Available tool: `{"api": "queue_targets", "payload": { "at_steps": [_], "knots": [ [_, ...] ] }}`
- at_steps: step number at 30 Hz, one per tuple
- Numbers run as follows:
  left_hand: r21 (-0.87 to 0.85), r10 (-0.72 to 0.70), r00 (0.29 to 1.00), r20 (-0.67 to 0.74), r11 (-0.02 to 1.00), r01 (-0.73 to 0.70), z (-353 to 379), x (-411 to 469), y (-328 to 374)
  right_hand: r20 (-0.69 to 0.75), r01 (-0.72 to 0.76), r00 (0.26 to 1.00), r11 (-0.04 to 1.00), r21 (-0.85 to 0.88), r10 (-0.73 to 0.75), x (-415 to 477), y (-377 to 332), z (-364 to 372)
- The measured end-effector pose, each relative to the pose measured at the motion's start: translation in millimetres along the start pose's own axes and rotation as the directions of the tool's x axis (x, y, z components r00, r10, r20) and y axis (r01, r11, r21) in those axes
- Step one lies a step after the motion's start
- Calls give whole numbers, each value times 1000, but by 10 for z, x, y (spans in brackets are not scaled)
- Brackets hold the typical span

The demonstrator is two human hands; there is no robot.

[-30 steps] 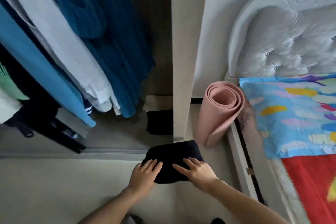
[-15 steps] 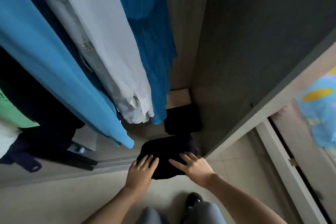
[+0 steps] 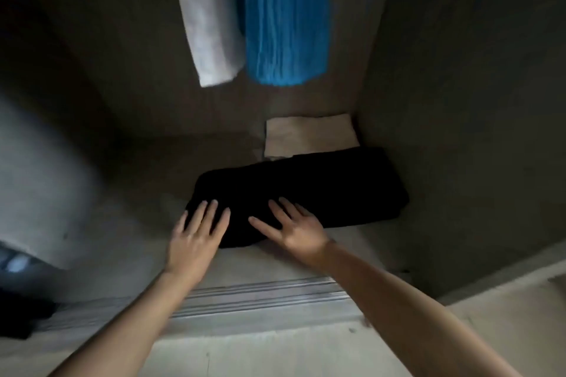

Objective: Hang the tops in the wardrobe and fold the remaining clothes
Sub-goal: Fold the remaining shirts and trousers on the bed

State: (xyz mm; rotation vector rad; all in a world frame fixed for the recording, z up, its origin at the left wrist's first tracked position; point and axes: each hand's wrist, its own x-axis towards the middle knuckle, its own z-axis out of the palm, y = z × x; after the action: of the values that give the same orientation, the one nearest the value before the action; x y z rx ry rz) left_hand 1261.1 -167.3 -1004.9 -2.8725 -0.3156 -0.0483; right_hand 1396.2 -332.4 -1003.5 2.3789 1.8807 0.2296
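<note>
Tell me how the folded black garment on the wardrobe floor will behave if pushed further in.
Probably floppy: the folded black garment has soft rounded edges under the flat left hand and right hand. It would likely bunch or unfold rather than slide on the wardrobe floor. Being a low stack, it is probably light.

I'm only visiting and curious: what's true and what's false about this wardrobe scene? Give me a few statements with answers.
1. The left hand and right hand lie flat on the black folded garment. True.
2. The blue garment hangs left of the white garment. False: it hangs to its right.
3. A beige folded piece lies behind the black folded garment. True.
4. The black folded garment lies on the near side of the door track. False: it lies beyond the track, inside.
</note>
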Motion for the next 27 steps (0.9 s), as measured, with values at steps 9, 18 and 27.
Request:
{"api": "queue_targets", "payload": {
  "at_steps": [9, 18, 27],
  "knots": [
    [-97, -148, 784, 603, 962, 256, 490, 26, -2, 527, -162, 847, 976, 147, 61, 271, -92, 585],
    [-149, -37, 826, 563, 978, 146, -889, -81, 189, 565, -305, 812, 932, 195, 147, -166, 140, -673],
    [-402, 91, 870, 484, 907, 129, -3374, -489, 519, 592, -518, 744, 828, 217, 310, -1193, 454, -3128]
  ]
}}
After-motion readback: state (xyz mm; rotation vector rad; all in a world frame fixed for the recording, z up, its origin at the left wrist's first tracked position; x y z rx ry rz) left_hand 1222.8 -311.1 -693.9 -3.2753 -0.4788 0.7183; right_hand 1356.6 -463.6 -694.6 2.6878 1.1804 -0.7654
